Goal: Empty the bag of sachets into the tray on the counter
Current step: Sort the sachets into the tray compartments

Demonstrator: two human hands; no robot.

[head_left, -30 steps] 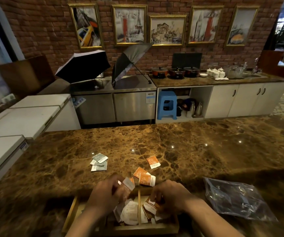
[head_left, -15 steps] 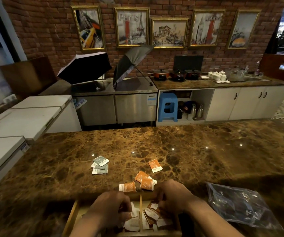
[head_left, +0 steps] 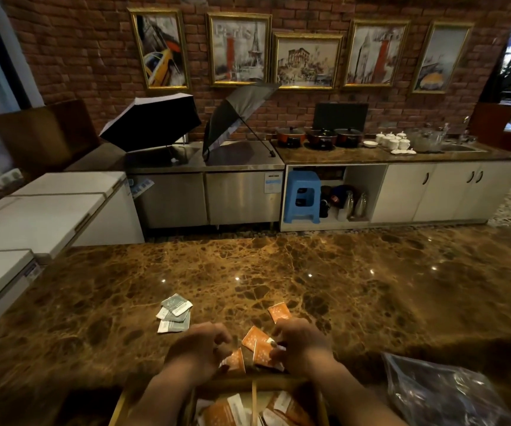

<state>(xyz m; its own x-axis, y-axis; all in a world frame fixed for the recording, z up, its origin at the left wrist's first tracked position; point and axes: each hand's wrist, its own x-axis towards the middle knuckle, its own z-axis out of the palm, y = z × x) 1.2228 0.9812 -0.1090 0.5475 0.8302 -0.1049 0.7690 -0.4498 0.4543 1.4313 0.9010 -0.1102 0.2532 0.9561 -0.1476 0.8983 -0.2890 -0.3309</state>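
A wooden tray (head_left: 118,408) with a centre divider lies at the bottom edge and holds orange and white sachets (head_left: 226,410). Just beyond its far rim, my left hand (head_left: 197,348) pinches an orange sachet (head_left: 236,361). My right hand (head_left: 302,342) has its fingers closed on the edge of two overlapping orange sachets (head_left: 259,344). One more orange sachet (head_left: 279,312) lies loose behind my right hand. A small pile of grey sachets (head_left: 174,313) sits on the counter to the left. The clear plastic bag (head_left: 441,392) lies crumpled and flat at the right.
The brown marble counter (head_left: 355,287) stretches wide ahead and to both sides. White chest freezers (head_left: 42,216) stand beyond its left end. A back counter with open umbrellas (head_left: 153,121), pots and cabinets runs along the brick wall.
Both hands have come out of the tray and moved forward over its far rim onto the loose orange sachets. The view has tilted up a little, so less of the tray shows.
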